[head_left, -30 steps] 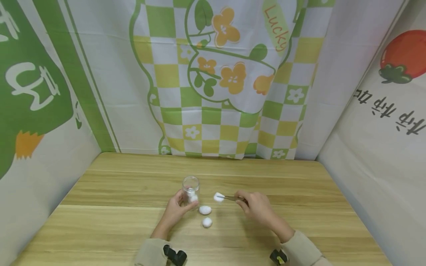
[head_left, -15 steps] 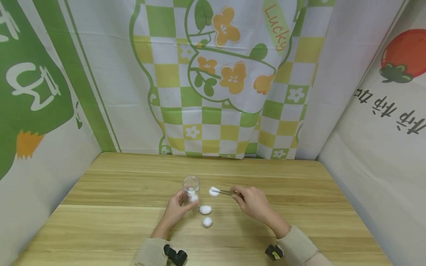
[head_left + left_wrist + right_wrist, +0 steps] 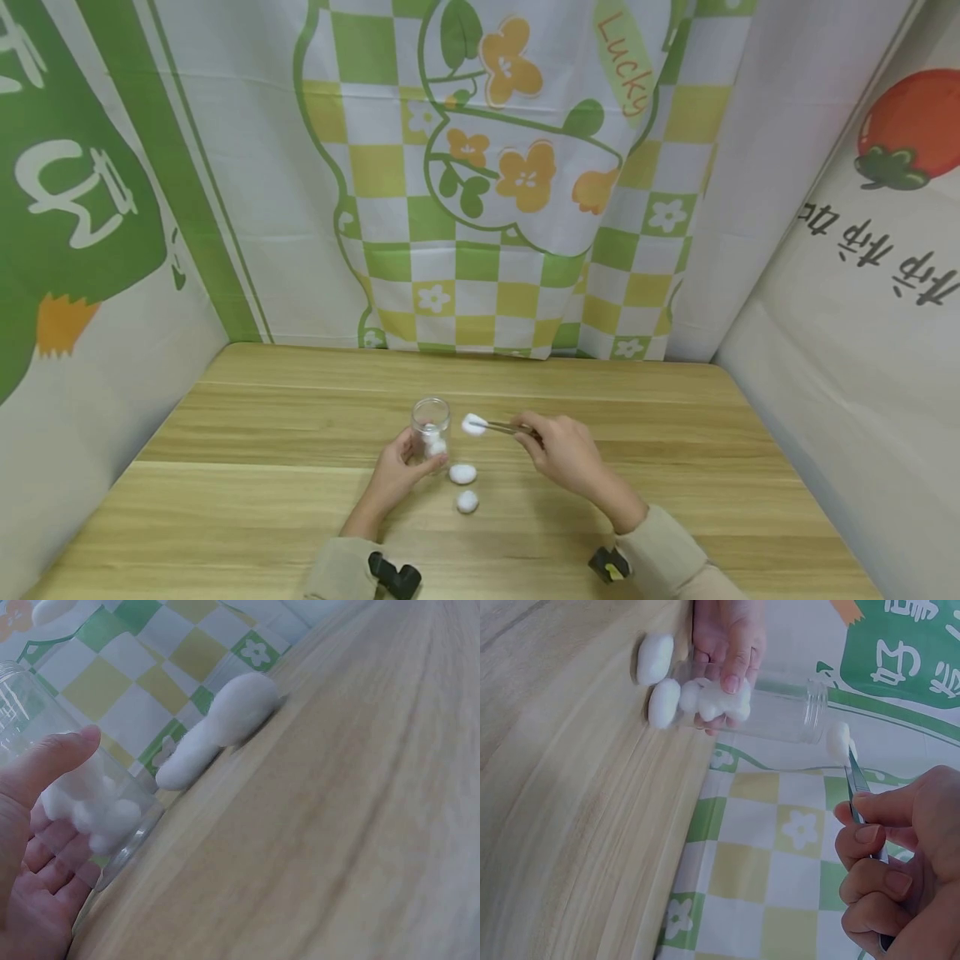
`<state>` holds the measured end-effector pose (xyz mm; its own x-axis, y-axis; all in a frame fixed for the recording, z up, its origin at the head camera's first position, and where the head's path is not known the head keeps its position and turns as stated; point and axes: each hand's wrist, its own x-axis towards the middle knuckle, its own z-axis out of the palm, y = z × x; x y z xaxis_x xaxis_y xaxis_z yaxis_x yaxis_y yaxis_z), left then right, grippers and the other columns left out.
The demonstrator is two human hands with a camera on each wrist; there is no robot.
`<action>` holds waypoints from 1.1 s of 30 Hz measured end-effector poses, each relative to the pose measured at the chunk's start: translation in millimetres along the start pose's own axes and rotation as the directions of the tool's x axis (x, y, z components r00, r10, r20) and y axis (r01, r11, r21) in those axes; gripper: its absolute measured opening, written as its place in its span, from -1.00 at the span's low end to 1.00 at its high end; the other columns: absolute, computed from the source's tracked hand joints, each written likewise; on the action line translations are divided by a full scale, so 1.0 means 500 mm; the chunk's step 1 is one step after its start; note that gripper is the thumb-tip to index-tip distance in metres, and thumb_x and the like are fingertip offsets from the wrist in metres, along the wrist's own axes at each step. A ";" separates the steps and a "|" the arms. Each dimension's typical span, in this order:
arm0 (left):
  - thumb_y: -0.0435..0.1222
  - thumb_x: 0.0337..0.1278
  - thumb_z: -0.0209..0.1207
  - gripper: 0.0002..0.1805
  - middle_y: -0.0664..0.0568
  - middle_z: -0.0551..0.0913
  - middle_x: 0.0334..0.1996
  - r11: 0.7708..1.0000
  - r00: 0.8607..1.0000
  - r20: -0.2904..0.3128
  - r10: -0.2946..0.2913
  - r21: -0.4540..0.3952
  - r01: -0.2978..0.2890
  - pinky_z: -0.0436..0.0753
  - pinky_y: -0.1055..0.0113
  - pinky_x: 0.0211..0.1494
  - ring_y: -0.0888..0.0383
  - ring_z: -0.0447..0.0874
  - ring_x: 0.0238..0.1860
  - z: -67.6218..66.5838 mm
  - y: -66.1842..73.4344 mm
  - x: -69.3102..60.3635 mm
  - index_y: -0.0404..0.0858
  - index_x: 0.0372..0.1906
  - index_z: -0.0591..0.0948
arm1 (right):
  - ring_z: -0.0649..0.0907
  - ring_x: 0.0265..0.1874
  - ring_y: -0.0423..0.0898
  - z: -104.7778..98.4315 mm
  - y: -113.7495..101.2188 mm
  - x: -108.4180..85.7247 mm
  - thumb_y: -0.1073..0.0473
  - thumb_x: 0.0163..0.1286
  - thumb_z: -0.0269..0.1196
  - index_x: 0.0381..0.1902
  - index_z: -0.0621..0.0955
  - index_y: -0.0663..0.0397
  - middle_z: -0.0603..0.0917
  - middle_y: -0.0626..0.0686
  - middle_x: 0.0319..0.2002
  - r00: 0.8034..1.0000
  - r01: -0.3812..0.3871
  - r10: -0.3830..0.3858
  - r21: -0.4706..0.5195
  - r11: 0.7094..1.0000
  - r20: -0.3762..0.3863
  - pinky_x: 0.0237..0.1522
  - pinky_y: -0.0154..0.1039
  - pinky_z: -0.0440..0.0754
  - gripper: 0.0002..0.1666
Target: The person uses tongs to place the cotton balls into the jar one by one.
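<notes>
My left hand (image 3: 397,472) grips a clear jar (image 3: 431,412) that stands upright on the table, thumb on one side and fingers behind. Several white cotton balls (image 3: 718,699) lie in the lower part of the jar, whose mouth is uncovered. In my right hand (image 3: 566,450) are metal tweezers (image 3: 857,777), pinched between thumb and fingers. Their tips hold a cotton ball (image 3: 474,424) in the air, to the right of the jar's rim and apart from it. Two more cotton balls, one nearer the jar (image 3: 462,474) and one closer to me (image 3: 467,502), rest on the wood.
The wooden table (image 3: 262,433) reaches back to a checked green and yellow curtain (image 3: 495,275). Printed cloths hang at the left and right sides. A black camera mount sits on each sleeved wrist.
My right hand has moved left and away from me, bringing the cotton ball in the tweezers closer to the jar's mouth. The left hand and jar have stayed in place.
</notes>
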<state>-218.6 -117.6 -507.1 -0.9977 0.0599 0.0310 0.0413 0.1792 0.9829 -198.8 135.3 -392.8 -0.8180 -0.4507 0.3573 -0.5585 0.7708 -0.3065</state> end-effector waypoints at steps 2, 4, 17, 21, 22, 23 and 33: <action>-0.27 0.04 0.36 -0.33 -0.23 0.51 0.28 1.000 1.000 0.001 -0.004 -0.001 0.004 0.39 -0.05 0.46 -0.17 0.45 0.34 0.000 -0.001 0.001 -0.28 0.29 0.41 | 0.23 -0.74 -0.40 0.000 -0.003 0.003 0.16 0.33 0.25 -0.21 0.66 -0.01 0.61 -0.10 -0.65 1.000 0.000 0.000 -0.004 1.000 0.000 -0.70 -0.54 0.09 -0.89; -0.26 0.04 0.37 -0.33 -0.23 0.50 0.29 1.000 1.000 0.001 -0.007 0.003 0.007 0.38 -0.06 0.47 -0.18 0.44 0.35 0.000 -0.003 0.003 -0.28 0.29 0.41 | 0.22 -0.74 -0.39 -0.001 -0.006 0.005 0.16 0.33 0.25 -0.21 0.66 -0.01 0.57 -0.11 -0.68 1.000 -0.005 0.005 -0.002 1.000 0.000 -0.71 -0.54 0.08 -0.90; -0.27 0.05 0.36 -0.31 -0.25 0.47 0.31 1.000 1.000 0.006 0.001 -0.001 -0.001 0.35 -0.07 0.48 -0.19 0.42 0.36 -0.001 0.000 0.001 -0.30 0.31 0.39 | 0.19 -0.75 -0.38 0.001 -0.025 0.020 0.15 0.34 0.24 -0.19 0.66 0.01 0.53 -0.12 -0.71 1.000 0.004 -0.004 -0.001 1.000 -0.031 -0.71 -0.54 0.04 -0.87; -0.27 0.04 0.36 -0.32 -0.25 0.48 0.30 1.000 1.000 0.005 0.005 0.001 -0.005 0.36 -0.07 0.48 -0.19 0.42 0.36 -0.001 -0.002 0.001 -0.29 0.30 0.40 | 0.20 -0.76 -0.38 0.002 -0.028 0.025 0.14 0.35 0.23 -0.18 0.65 -0.01 0.53 -0.12 -0.71 1.000 0.017 -0.017 0.003 1.000 -0.024 -0.71 -0.54 0.04 -0.87; -0.27 0.04 0.36 -0.32 -0.25 0.48 0.30 1.000 1.000 0.005 0.006 0.002 -0.006 0.36 -0.07 0.48 -0.19 0.42 0.36 -0.001 -0.002 0.002 -0.29 0.30 0.40 | 0.19 -0.76 -0.38 0.001 -0.029 0.026 0.14 0.35 0.23 -0.18 0.65 -0.01 0.53 -0.12 -0.71 1.000 0.018 -0.018 0.008 1.000 -0.022 -0.70 -0.54 0.04 -0.87; -0.27 0.04 0.36 -0.32 -0.25 0.48 0.30 1.000 1.000 0.004 0.005 0.004 -0.005 0.37 -0.07 0.48 -0.19 0.43 0.35 -0.001 -0.003 0.002 -0.28 0.30 0.41 | 0.19 -0.76 -0.38 0.001 -0.030 0.027 0.14 0.35 0.23 -0.18 0.65 -0.01 0.53 -0.12 -0.71 1.000 0.023 -0.022 0.009 1.000 -0.021 -0.70 -0.54 0.04 -0.87; -0.26 0.04 0.36 -0.34 -0.24 0.48 0.30 1.000 1.000 -0.003 0.005 0.020 -0.005 0.36 -0.08 0.47 -0.21 0.42 0.36 -0.001 -0.004 0.001 -0.26 0.28 0.42 | 0.17 -0.77 -0.38 0.001 -0.039 0.035 0.13 0.37 0.21 -0.17 0.64 -0.02 0.49 -0.13 -0.73 1.000 0.019 -0.019 0.021 1.000 -0.007 -0.71 -0.55 0.02 -0.87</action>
<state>-219.4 -118.3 -508.9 -0.9977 0.0575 0.0369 0.0476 0.1982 0.9790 -202.4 112.4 -381.0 -0.8064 -0.4621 0.3692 -0.5768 0.7523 -0.3183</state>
